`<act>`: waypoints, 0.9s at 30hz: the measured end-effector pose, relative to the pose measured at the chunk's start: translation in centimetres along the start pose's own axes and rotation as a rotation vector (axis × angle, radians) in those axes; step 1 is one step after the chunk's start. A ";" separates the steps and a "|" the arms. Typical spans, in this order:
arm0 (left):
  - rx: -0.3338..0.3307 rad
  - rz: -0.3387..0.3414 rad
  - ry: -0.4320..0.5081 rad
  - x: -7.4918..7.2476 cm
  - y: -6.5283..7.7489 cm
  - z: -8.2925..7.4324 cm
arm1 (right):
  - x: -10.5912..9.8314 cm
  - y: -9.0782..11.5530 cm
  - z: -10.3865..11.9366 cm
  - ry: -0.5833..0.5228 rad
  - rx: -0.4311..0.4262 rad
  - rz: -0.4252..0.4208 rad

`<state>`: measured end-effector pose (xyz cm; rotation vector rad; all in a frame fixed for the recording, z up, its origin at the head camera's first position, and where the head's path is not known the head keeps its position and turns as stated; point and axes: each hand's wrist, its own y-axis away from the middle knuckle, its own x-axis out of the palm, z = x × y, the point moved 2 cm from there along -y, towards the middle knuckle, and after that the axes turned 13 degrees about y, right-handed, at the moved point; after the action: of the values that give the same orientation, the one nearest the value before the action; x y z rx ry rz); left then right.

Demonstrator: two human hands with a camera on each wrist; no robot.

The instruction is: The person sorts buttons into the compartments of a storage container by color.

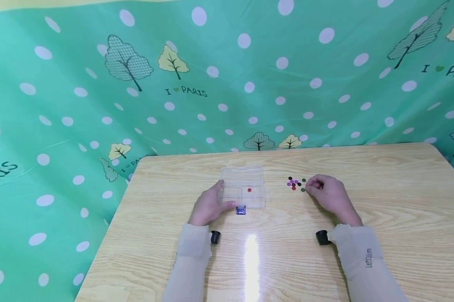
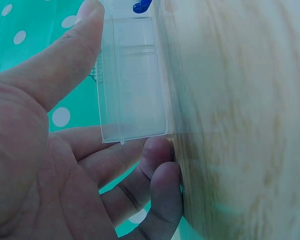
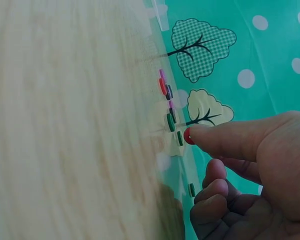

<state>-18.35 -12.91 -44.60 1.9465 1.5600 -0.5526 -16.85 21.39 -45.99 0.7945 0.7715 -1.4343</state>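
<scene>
The clear box [image 1: 255, 200] lay on the table [image 1: 136, 243], long axis left to right, lid [image 1: 243, 178] folded away, the left hand [image 1: 208, 205] holding its left end. The right hand [image 1: 328, 193] pinched a red disc [image 3: 188, 136], partly covered, its facing hard to tell.

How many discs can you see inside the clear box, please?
1: a red disc, in the right half of the clear box in the head view; the left hand may hide others.

box [image 1: 255, 200]: smooth plastic | tabletop [image 1: 159, 201]: glossy wood | sleeves [image 1: 190, 264]: matt cloth
</scene>
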 end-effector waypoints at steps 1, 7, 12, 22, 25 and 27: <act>0.000 -0.001 -0.001 0.0 0.0 0.0 | -0.1 0.0 0.1 0.000 -0.003 -0.003; -0.004 -0.002 -0.004 0.0 0.0 0.0 | -0.2 0.0 0.3 0.007 -0.022 -0.023; -0.006 0.000 -0.001 0.0 0.0 0.0 | -0.1 0.0 0.3 0.009 -0.039 -0.040; -0.005 0.000 -0.003 -0.1 0.0 0.0 | -0.1 0.0 0.9 0.009 -0.051 -0.067; -0.007 0.000 0.000 0.0 0.0 0.0 | 0.0 0.0 1.2 0.004 -0.049 -0.067; -0.009 0.001 0.001 0.0 0.0 0.0 | 0.0 0.1 1.4 0.002 -0.041 -0.064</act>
<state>-18.35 -12.92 -44.56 1.9414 1.5595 -0.5437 -16.80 20.21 -45.26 0.7451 0.8319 -1.4707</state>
